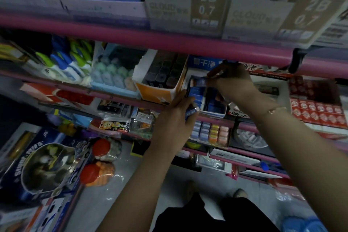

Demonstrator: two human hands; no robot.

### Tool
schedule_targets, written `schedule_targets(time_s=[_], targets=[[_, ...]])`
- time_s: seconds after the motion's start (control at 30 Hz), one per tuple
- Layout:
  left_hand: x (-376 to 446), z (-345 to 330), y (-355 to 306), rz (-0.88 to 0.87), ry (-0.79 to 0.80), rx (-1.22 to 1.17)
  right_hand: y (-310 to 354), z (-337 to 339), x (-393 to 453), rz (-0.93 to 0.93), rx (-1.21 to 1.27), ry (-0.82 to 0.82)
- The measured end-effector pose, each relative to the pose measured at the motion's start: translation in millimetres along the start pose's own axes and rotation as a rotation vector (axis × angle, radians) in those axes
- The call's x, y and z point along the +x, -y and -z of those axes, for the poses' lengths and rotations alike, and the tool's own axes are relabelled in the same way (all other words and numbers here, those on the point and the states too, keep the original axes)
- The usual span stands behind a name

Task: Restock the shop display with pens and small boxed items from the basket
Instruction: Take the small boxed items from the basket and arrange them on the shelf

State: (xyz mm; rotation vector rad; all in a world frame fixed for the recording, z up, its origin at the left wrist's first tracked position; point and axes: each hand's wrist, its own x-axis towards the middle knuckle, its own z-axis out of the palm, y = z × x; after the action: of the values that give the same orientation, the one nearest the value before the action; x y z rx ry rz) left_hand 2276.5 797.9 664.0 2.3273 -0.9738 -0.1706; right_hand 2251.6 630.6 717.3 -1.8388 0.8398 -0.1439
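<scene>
A white display tray (213,114) on the middle pink shelf holds several small blue boxes (196,92) standing in rows. My right hand (231,81) reaches over the tray and pinches the top of one small blue box (199,81) at the tray's back. My left hand (180,111) sits at the tray's left front corner and grips a few small blue-and-white boxed items (192,112). The basket is out of view.
An orange-and-white carton (160,94) of dark boxes stands just left of the tray. Red packets (318,113) fill the shelf to the right. A pink shelf rail (169,43) runs overhead with 2B 0.7 lead boxes (209,7). Toy packages (47,165) lie lower left.
</scene>
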Motion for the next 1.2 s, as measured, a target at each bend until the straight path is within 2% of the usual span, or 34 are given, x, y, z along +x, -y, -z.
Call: schedule_targets(time_s=[0.13,0.4,0.6,0.67,0.7,0.77,0.83,0.9,1.0,1.07,1.13,1.2], targets=[[1.0,-1.6,7.3,-0.014,0.031,0.005,-1.5,-14.2,12.4,-0.020,-0.215,0.159],[-1.2,-4.5,2.7,0.052,0.039,-0.003,0.5,-19.8,20.8,0.111,-0.431,0.198],[1.0,-5.7,-1.4,0.069,0.032,0.012,7.7,-10.6,18.1,0.133,-0.598,0.317],[-2.3,-6.0,-4.9,0.033,-0.099,-0.124,9.0,-8.2,15.2,0.115,-0.473,0.243],[-5.3,-5.4,-7.5,0.031,-0.177,-0.228,8.3,-7.2,13.0,0.084,-0.313,0.166],[-9.2,-2.1,-13.7,0.148,-0.251,-0.472,7.6,-3.6,1.8,-0.055,0.211,0.037],[-6.6,4.4,-22.5,0.368,-0.175,-0.772,7.2,-3.0,-15.1,-0.241,0.704,0.026],[-2.8,11.4,-32.3,0.533,-0.034,-0.989,2.8,-5.8,-27.8,-0.346,0.923,0.063],[-2.7,14.0,-43.7,0.485,0.120,-0.984,-4.3,-13.6,-41.9,-0.360,1.037,0.073],[-4.7,13.0,-48.1,0.445,0.198,-0.955,-9.1,-17.4,-47.5,-0.320,1.007,0.051],[-6.0,13.1,-47.6,0.492,0.251,-0.987,-14.6,-16.9,-50.3,-0.255,0.891,0.029],[-7.2,15.8,-42.1,0.555,0.243,-1.017,-21.0,-9.2,-52.5,-0.166,0.656,0.003]])
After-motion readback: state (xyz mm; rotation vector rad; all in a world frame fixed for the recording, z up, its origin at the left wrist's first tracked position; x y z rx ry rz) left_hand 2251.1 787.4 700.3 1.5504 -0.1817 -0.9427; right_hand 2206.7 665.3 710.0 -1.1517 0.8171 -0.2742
